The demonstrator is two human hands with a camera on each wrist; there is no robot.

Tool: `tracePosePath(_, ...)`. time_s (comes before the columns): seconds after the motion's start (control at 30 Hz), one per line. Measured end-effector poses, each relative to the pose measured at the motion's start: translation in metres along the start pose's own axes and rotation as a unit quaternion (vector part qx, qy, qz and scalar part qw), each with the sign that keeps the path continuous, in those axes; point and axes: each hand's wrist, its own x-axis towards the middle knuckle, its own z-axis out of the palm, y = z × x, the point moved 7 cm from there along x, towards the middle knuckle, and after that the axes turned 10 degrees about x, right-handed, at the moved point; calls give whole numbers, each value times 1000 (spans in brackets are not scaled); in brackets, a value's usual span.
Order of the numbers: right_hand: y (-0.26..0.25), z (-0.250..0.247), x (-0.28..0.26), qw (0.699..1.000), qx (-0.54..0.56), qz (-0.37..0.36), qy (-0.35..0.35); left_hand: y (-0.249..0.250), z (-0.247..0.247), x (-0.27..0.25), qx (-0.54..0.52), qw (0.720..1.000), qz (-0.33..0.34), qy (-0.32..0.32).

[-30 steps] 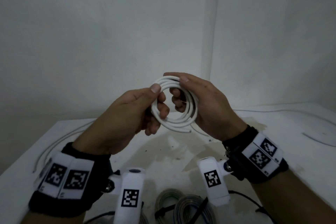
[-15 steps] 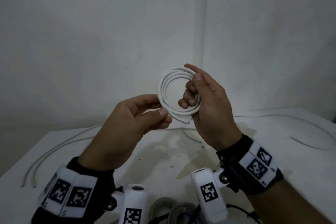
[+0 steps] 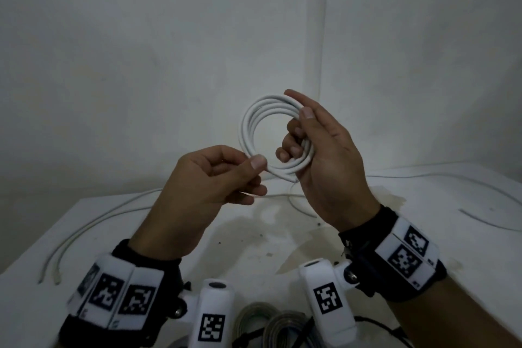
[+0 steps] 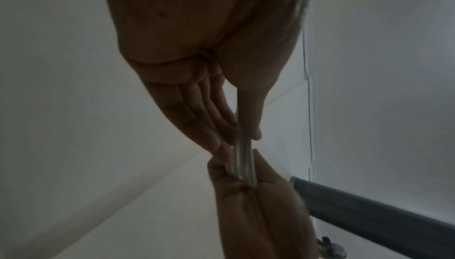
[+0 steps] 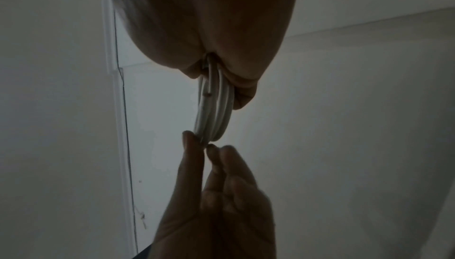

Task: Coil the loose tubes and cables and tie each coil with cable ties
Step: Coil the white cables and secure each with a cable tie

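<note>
Fingers of the right hand (image 3: 324, 155) curl round one side of a white coiled cable (image 3: 255, 124), held upright in the air above the table (image 3: 180, 234). The left hand (image 3: 209, 183) pinches the coil's lower edge between thumb and fingertips (loose cables (image 3: 93, 220) lie on the table behind).

white coil (image 3: 255, 118): smooth, matt plastic | table (image 3: 423, 206): white, matt, stained | wrist bands (image 3: 364, 246): black cloth

Head view downward, wrist views close, sharing coil (image 3: 275, 137)
</note>
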Motion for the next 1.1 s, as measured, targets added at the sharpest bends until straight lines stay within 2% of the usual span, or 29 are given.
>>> tracePosePath(0.13, 1, 3, -2, 1000, -26, -12, -11, -1, 4, -1, 7, 1000, -6, -6)
tracePosePath(0.27, 3, 9, -4, 1000, -16, -3, -24, 1, 4, -3, 24, 999, -2, 23)
tracePosePath(0.47, 11, 13, -6, 998, 17, 38, -45, 10, 3, -7, 65, 991, 79, 83)
tracePosePath(0.63, 10, 10, -6, 993, -104, 12, -58, 13, -5, -10, 98, 980, 112, 134)
tracePosePath(0.8, 8, 15, -8, 990, -123, -2, -73, 19, -4, -15, 203, 953, 144, 173)
tracePosePath(1.0, 10, 14, -8, 987, -145, -7, -71, 20, -7, -17, 267, 930, 166, 188)
tracePosePath(1.1, 11, 14, -10, 986, -152, -11, -72, 21, -9, -14, 271, 937, 155, 158)
